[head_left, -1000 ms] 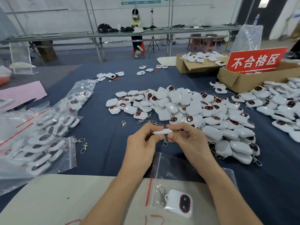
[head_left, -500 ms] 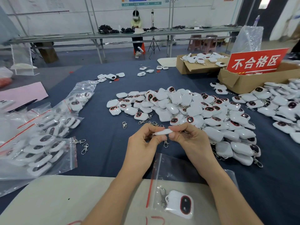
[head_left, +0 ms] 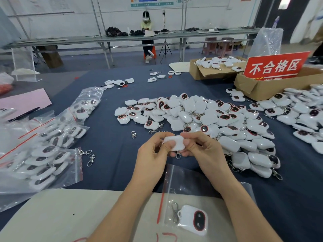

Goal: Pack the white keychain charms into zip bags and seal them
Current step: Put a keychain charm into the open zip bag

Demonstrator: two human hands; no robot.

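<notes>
At the left of the frame, filled zip bags [head_left: 43,154] lie heaped on the desk [head_left: 108,137]. They are packed with white keychain charms and their red seal strips show. At lower centre an almost empty zip bag [head_left: 176,180] lies flat under your forearms, partly on a pale board [head_left: 57,215]. It holds one bagged charm [head_left: 194,220], dark face up, with its metal clasp beside it. You cannot tell whether its mouth is sealed. At upper right, the farther box [head_left: 206,74] has charms in it. The nearer box [head_left: 262,88] carries a red sign [head_left: 274,67], and its contents are hidden.

Your left grip [head_left: 150,158] is closed on the held charm [head_left: 174,143], thumb on top and fingers curled beneath. Your right grip [head_left: 204,151] pinches the same charm's other end, thumb on top and fingers under it.

The held charm sits between the two grips at mid-frame, plain white side toward you, with its dangling clasp [head_left: 178,154] hanging below. It is above the desk, just beyond the lower-centre bag's far edge and at the near edge of the loose pile of charms [head_left: 201,116], which spreads across the centre and right.
</notes>
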